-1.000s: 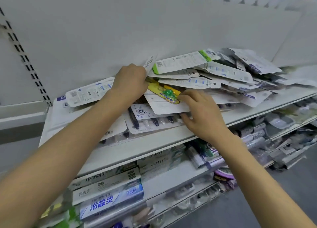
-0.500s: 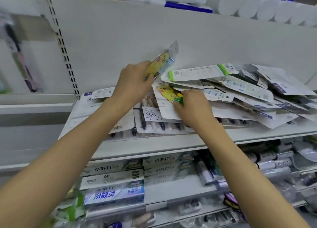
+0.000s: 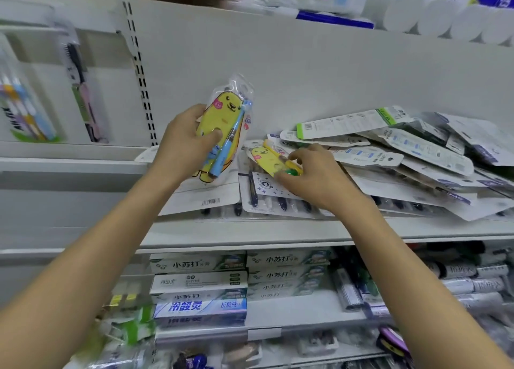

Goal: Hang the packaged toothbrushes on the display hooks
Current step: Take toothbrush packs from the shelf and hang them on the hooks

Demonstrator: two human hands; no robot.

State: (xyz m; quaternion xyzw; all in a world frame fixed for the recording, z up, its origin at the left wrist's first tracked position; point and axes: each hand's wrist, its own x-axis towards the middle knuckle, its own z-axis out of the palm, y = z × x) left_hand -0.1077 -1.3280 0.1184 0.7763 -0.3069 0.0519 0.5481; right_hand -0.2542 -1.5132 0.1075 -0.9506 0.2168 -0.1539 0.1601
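The left hand [image 3: 185, 143], arm stretched forward, grips a yellow toothbrush pack [image 3: 225, 126] upright above the shelf [image 3: 278, 229], while the right hand [image 3: 317, 178] pinches a second yellow pack [image 3: 268, 158] on the pile [image 3: 403, 157].

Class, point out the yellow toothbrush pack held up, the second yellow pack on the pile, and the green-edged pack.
Held yellow pack [image 3: 222, 124], head view, cartoon card.
Second yellow pack [image 3: 262, 157], head view, yellow card.
Green-edged pack [image 3: 345, 122], head view, white back.
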